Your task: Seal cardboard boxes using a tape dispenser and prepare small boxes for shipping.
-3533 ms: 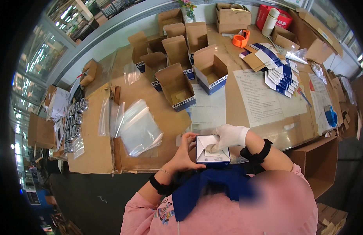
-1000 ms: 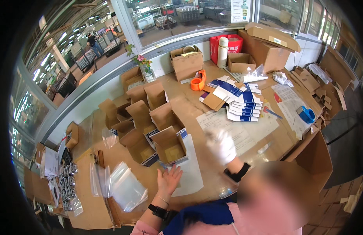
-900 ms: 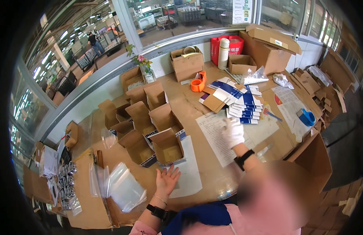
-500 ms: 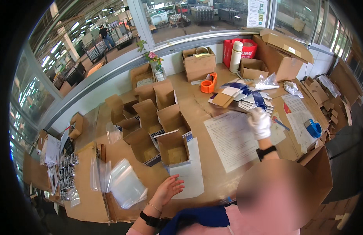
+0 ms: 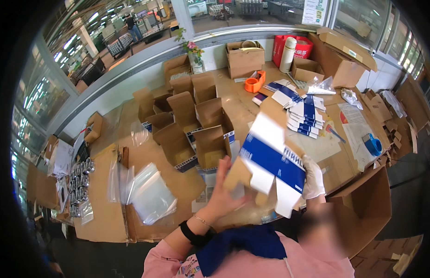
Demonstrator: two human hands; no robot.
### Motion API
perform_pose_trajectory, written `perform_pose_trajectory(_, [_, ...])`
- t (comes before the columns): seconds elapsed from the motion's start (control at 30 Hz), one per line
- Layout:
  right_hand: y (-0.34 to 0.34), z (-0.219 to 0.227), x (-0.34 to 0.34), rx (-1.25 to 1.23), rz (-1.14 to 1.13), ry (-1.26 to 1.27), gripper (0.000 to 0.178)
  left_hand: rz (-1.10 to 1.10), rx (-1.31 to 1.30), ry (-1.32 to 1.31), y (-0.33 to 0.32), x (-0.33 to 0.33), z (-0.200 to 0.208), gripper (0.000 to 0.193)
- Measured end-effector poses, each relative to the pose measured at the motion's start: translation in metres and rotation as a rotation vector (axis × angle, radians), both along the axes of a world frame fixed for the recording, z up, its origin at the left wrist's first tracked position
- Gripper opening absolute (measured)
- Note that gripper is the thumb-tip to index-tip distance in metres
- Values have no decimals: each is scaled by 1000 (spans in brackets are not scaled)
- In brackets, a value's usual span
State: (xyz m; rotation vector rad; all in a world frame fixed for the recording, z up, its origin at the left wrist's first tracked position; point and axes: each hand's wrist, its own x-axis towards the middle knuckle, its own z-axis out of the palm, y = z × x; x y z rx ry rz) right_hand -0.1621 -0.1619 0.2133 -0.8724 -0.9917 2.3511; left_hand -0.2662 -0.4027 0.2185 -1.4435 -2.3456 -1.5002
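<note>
My right hand [image 5: 313, 178], in a white glove, grips the right edge of a blue and white folding carton [image 5: 273, 160]. The carton hangs tilted above the table in front of me, its white and brown flaps sticking out. My left hand [image 5: 224, 194] is bare, its fingers spread beside the carton's left flaps; whether it touches them I cannot tell. Behind it stands a group of open brown cartons [image 5: 210, 148] with blue printed lower edges. Farther right lies a stack of flattened blue and white cartons [image 5: 305, 116].
Clear plastic bags [image 5: 152, 194] lie left, beyond them rows of shiny metal parts [image 5: 80, 185]. At the back are an orange tape dispenser [image 5: 255, 82], a white flask [image 5: 287, 54] and a red bag [image 5: 304, 47]. A blue tape roll [image 5: 372, 145] sits right, above a large open box [image 5: 368, 204].
My right hand has come back from the stack toward me, now with a flattened carton in it. The left hand has risen and moved right toward that carton. The view has shifted slightly.
</note>
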Motion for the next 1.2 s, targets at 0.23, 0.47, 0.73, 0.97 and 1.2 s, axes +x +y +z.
perform_pose_trajectory(0.23, [-35, -23, 2, 151, 376, 145, 52, -296, 65, 355, -31, 7, 46, 28])
perform_pose_trajectory(0.47, [-73, -21, 25, 861, 34, 180, 49, -177, 440, 349, -17, 36, 33, 26])
perform_pose_trajectory(0.73, [-83, 6, -7, 819, 68, 421, 47, -119, 468, 355, -37, 43, 37, 23])
perform_pose_trajectory(0.97, [-100, 31, -19, 633, 92, 372, 50, -186, 546, 248, -32, 41, 36, 19])
perform_pose_trajectory(1.2, [-106, -5, -7, 656, 494, -9, 57, -28, 232, -235, -50, 33, -16, 34])
